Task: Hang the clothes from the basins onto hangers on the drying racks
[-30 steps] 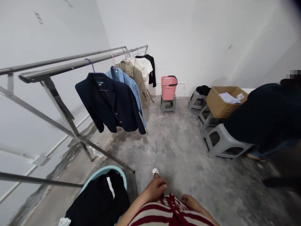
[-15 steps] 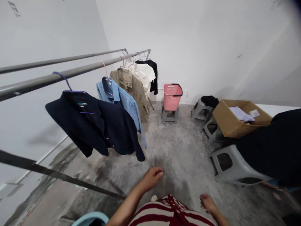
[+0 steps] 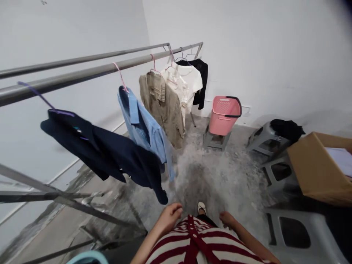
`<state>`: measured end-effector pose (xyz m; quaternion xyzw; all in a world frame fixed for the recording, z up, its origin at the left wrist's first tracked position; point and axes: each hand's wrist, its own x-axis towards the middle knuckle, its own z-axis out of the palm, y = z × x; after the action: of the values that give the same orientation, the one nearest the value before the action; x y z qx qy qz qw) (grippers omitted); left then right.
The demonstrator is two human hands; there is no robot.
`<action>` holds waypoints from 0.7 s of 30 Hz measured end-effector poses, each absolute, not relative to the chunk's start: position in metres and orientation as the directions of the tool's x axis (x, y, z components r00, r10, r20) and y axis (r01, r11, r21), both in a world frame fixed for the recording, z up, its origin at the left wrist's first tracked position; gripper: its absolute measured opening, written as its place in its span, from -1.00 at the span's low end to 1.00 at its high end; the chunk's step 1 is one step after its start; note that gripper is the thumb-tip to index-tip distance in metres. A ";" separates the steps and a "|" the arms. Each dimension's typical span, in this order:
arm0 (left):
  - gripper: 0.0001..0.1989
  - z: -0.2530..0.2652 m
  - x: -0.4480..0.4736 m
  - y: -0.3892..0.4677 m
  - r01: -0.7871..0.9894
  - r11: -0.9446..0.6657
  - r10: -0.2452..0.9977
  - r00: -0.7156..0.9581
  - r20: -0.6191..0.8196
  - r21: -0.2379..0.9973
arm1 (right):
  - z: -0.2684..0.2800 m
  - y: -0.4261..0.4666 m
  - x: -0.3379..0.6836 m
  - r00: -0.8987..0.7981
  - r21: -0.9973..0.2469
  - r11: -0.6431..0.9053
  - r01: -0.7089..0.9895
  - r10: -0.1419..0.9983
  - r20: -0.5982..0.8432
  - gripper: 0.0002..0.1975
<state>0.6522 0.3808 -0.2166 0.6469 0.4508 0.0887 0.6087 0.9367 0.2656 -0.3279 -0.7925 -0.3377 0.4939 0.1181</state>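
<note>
Currently, your left hand [image 3: 169,217]: empty, its fingers loosely curled with a narrow gap at the thumb; it shows just below one cuff of the navy jacket, and you cannot tell from this angle how far apart they are in depth.
Your right hand [image 3: 228,220]: low beside your red-and-white striped knitted top [image 3: 189,238], fingers bent; you cannot tell how wide or narrow it is.
Navy jacket: the dark navy long-sleeved jacket [image 3: 110,146] hangs on a purple hanger [image 3: 66,113], toward the near end of the round gray metal rail [image 3: 82,76], its sleeve slanting down toward your left hand.
Rail, onward to its far end: a light blue collared shirt [image 3: 151,128], a khaki button-up garment [image 3: 174,113], a white short-sleeved top [image 3: 192,79] and a black long-sleeved garment [image 3: 204,73], which hangs by the wall.
Pink basket: the pink plastic basket with a black handle [image 3: 222,124] stands on a gray plastic stool [image 3: 227,140], past the rail's far end.
Your right side: black cloth [image 3: 286,128] lies on another gray stool, over its right edge; nearer is a brown cardboard box [image 3: 319,172] with pale contents.
Turquoise basin: only its curved rim [image 3: 88,253] shows, at your lower left.
</note>
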 end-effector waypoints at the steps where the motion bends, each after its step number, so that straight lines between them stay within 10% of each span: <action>1: -0.67 -0.219 0.663 0.387 0.468 0.171 0.703 0.559 -0.440 0.867 | -0.326 0.282 0.954 0.290 -0.474 -0.769 0.429 0.614 -0.734 -0.77; 21: -0.61 -0.194 0.920 0.564 0.510 -0.019 0.561 0.717 -0.413 0.860 | -0.293 0.509 1.166 0.359 -0.833 -0.531 0.157 0.816 -0.453 -0.78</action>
<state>0.9200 0.5636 -0.1937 0.7134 0.3754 0.0218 0.5913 1.1660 0.5093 -0.2933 -0.7430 -0.3273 0.4619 0.3570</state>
